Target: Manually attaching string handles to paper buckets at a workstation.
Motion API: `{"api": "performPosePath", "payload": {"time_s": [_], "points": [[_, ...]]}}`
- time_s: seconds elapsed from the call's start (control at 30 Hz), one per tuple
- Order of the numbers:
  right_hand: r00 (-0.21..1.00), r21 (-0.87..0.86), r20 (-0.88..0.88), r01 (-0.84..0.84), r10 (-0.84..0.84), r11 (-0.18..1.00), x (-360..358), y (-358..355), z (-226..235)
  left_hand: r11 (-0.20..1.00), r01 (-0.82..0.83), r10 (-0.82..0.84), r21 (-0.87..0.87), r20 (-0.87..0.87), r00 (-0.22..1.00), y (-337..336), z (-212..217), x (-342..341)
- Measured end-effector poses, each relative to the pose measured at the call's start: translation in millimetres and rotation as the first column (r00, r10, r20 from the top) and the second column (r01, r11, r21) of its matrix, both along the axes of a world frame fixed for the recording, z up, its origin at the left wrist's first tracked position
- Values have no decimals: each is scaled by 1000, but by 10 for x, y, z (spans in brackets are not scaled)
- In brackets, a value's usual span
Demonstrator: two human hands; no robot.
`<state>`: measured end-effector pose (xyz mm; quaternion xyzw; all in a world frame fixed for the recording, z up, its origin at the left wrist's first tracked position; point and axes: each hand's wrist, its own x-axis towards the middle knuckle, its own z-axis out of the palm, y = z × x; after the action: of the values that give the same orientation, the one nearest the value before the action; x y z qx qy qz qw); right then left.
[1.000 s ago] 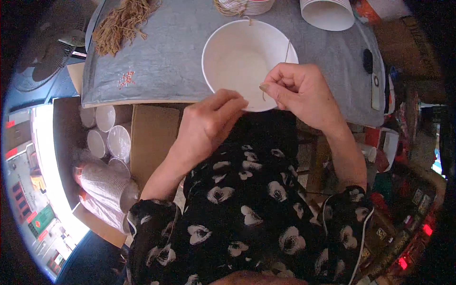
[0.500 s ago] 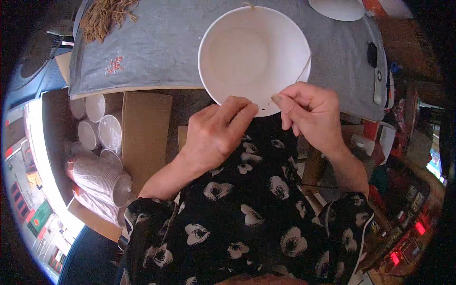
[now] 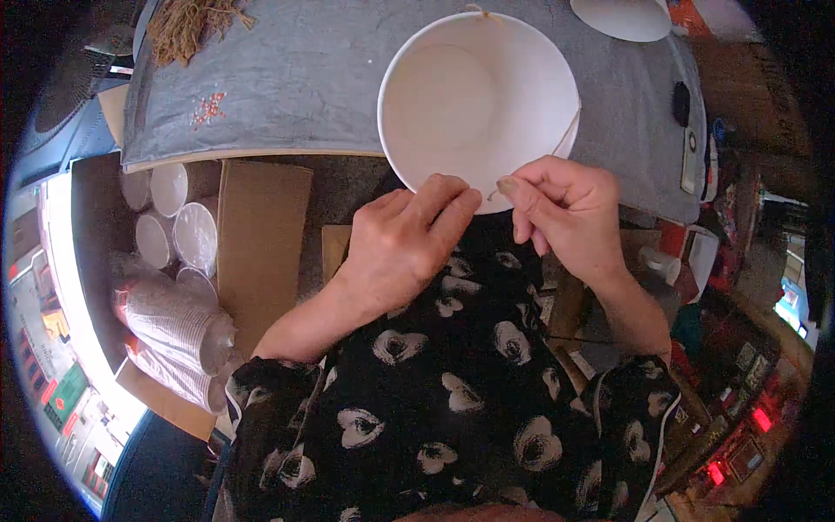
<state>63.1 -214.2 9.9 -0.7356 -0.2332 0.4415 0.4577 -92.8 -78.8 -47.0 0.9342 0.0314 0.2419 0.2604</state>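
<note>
A white paper bucket (image 3: 452,96) is tilted at the table's near edge, its open mouth facing me. My left hand (image 3: 402,239) pinches the near rim between thumb and fingers. Just right of it, my right hand (image 3: 561,209) is closed on a thin tan string (image 3: 571,130), whose short end sticks out past the thumb close to the rim. From that hand the string runs up along the bucket's right side. A small knot of string (image 3: 484,14) sits at the far rim. The hole in the near rim is now hidden.
On the grey cloth-covered table (image 3: 296,96) lie a bundle of brown strings (image 3: 187,26), small red bits (image 3: 209,110), and a dark object (image 3: 681,103). Another white bucket (image 3: 622,16) stands at the far right. An open cardboard box (image 3: 261,244) at left holds stacked, plastic-wrapped cups (image 3: 174,326).
The bucket has shifted slightly right. My right hand has brought the string end closer to the near rim, and the rim hole seen before is covered.
</note>
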Motion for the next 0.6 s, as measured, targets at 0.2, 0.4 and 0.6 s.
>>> {"api": "performPosePath", "payload": {"time_s": [0.2,0.4,0.6], "points": [[998,-36,54,-26,28,999,-10,15,15,1000,6,-7,-16,-25,1000,8,28,1],[987,16,153,-42,39,999,-36,10,-53,1000,-4,5,-22,22,1000,31,-15,-1],[985,-27,163,-51,54,998,-15,26,9,999,-7,6,-34,-10,1000,37,18,-16]]}}
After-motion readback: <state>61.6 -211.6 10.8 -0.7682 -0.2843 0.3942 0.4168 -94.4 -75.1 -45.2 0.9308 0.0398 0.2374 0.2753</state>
